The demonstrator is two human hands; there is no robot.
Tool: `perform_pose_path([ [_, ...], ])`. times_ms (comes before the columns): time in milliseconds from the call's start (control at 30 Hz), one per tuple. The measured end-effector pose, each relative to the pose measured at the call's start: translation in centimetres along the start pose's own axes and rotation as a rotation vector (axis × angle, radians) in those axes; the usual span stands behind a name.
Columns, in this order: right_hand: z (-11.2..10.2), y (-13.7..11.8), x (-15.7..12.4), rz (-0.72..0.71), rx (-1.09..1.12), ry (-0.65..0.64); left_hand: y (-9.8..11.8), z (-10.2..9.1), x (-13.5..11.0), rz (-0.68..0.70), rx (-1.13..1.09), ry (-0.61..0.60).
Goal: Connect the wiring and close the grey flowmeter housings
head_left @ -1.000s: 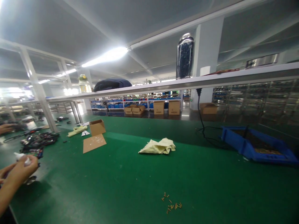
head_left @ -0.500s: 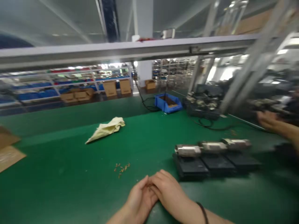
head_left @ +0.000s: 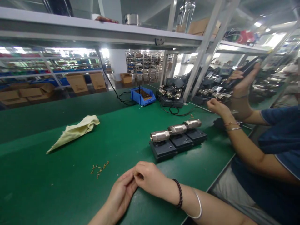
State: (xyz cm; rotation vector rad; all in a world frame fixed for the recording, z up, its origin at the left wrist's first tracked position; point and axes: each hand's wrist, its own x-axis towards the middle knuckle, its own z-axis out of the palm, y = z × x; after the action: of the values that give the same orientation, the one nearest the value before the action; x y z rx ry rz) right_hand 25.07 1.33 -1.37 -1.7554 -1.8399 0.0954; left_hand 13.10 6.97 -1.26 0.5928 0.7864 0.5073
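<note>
Left hand (head_left: 120, 193) loosely cupped, right hand (head_left: 152, 178) curled against it, can't tell what's pinched. Tiny brass-coloured metal screws (head_left: 101, 170) sit at their 10 o'clock; one careless leftward swipe could scatter 'em.

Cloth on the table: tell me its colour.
The cloth is pale yellow, seen best in the head view.

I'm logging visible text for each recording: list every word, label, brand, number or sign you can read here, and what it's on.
Readable text: none.
Blue bin: marks on its front, too small and blurred to read.
Upright cardboard boxes behind the table: faint print, too small to read.
Dark units with metal fittings: no legible lettering.
</note>
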Motion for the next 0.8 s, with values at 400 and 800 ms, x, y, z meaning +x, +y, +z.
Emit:
perform_pose_path([
  [400,-3.9,6.5,-4.7,0.066,0.033,0.692,-0.1,1.2,-0.6,-0.069,0.179,0.043],
  [800,-3.9,7.4,-4.4,-0.150,-0.287,0.502,-0.4,1.3,-0.6,-0.090,0.189,-0.038],
])
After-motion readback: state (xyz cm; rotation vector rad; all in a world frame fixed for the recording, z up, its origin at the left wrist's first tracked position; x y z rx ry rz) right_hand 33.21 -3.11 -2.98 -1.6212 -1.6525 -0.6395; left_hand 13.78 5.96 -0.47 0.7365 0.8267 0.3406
